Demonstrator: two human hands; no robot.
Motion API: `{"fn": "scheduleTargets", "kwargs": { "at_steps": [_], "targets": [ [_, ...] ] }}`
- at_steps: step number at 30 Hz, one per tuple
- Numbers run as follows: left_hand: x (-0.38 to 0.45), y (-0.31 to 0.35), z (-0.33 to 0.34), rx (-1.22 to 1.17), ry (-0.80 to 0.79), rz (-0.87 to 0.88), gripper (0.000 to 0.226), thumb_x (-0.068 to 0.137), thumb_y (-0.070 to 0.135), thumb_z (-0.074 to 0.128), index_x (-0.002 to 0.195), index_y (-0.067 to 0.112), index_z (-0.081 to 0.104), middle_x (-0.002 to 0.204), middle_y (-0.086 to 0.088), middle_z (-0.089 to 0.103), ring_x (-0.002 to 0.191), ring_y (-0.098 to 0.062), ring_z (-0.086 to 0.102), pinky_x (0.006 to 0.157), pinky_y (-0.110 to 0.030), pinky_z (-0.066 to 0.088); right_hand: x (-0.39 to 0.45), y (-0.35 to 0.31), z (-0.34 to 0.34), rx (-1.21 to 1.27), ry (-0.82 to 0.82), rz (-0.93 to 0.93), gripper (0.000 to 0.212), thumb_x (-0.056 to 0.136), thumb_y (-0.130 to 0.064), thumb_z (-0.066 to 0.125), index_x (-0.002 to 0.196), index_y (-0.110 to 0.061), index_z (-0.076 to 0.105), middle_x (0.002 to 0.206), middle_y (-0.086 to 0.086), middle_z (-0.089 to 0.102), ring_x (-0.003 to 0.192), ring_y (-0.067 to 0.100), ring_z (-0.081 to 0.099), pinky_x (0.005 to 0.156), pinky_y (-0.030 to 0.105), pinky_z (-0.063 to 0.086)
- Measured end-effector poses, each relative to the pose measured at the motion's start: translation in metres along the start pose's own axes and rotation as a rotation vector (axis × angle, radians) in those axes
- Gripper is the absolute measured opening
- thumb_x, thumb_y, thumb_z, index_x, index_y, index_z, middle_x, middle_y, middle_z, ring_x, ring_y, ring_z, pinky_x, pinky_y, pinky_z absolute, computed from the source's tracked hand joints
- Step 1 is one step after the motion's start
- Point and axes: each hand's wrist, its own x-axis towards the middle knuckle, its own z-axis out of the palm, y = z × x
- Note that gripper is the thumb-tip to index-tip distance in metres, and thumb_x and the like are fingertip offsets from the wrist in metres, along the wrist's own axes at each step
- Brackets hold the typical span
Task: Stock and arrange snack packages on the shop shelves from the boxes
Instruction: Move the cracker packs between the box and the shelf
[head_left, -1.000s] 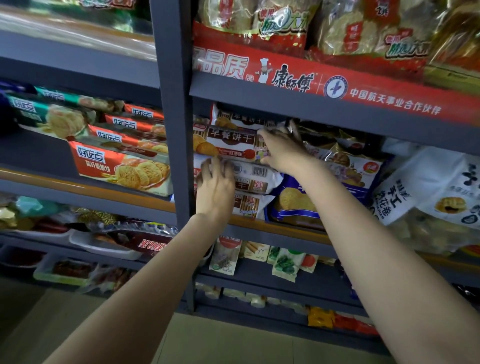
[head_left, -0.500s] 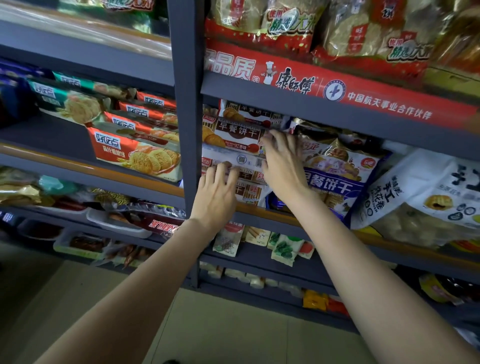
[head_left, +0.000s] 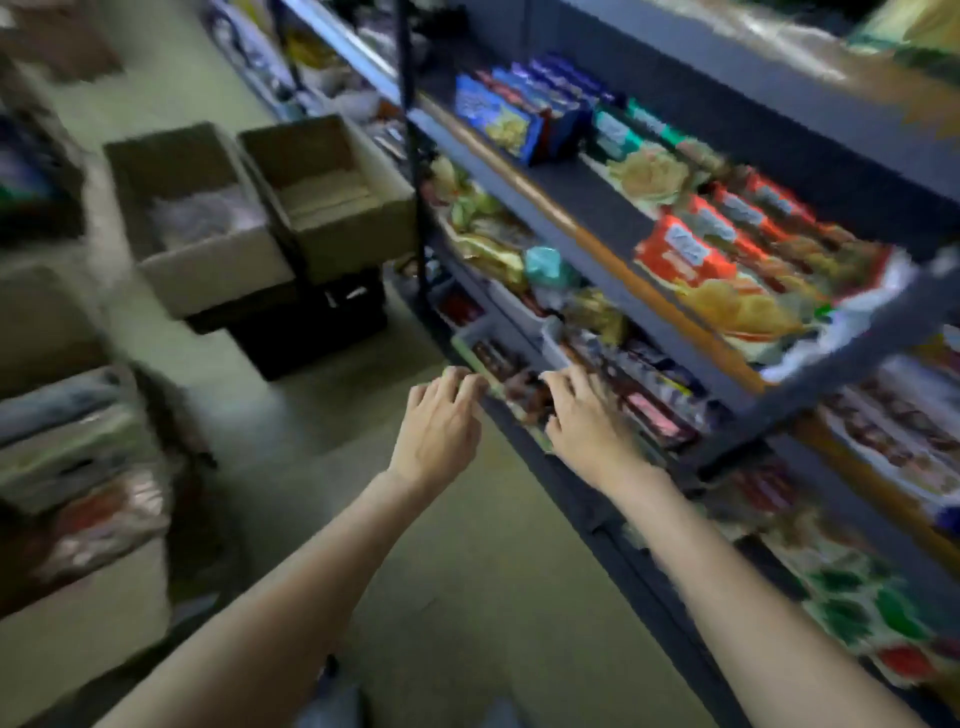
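two cardboard boxes (head_left: 197, 218) (head_left: 332, 192) stand open on the floor (head_left: 322, 447) left of the dark shelves (head_left: 597, 244), with bare floor between them and the hands. snack packages (head_left: 711, 249) fill the shelf up to its front edge. left hand (head_left: 439, 426) hovers empty, fingers loosely spread. right hand (head_left: 587, 415) lies flat on blurred lower-shelf packets (head_left: 654, 410), gripping nothing.

Bare floor (head_left: 467, 597) between packed shelves (head_left: 597, 244) and open boxes (head_left: 327, 197).
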Motion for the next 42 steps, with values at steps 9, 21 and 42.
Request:
{"fn": "scheduleTargets", "kwargs": {
  "at_steps": [9,21,42],
  "targets": [
    [-0.23,-0.321,-0.085,-0.032,-0.032,-0.919,0.039,0.093,0.02,0.048,0.131,0.009,0.042,0.124,-0.009,0.052,0.105,-0.026,0.056,0.086,-0.036,0.045,0.085,-0.372,0.123,0.018,-0.353,-0.594,0.042,0.093,-0.015,0.046,0.135,-0.011,0.041,0.132,0.012,0.04,0.122,0.03,0.036,0.1,0.042,0.036],
    [-0.287,-0.525,-0.053,-0.191,-0.143,-1.122,0.042,0.092,0.018,0.052,0.132,0.014,0.04,0.127,-0.005,0.048,0.116,-0.021,0.047,0.099,-0.038,0.043,0.184,-0.579,0.309,-0.087,-0.531,-0.645,0.063,0.091,-0.009,0.054,0.145,-0.001,0.024,0.153,0.015,0.021,0.141,0.028,0.022,0.114,0.034,0.022],
    [-0.212,-0.505,-0.11,-0.093,0.181,-0.993,0.058,0.082,0.017,0.058,0.135,0.005,0.038,0.138,-0.014,0.041,0.129,-0.029,0.031,0.106,-0.043,0.023,0.182,-0.556,0.221,-0.46,0.302,-1.059,0.017,0.08,-0.007,0.043,0.082,-0.014,0.058,0.077,0.004,0.06,0.073,0.023,0.05,0.061,0.033,0.035]
  ]
}}
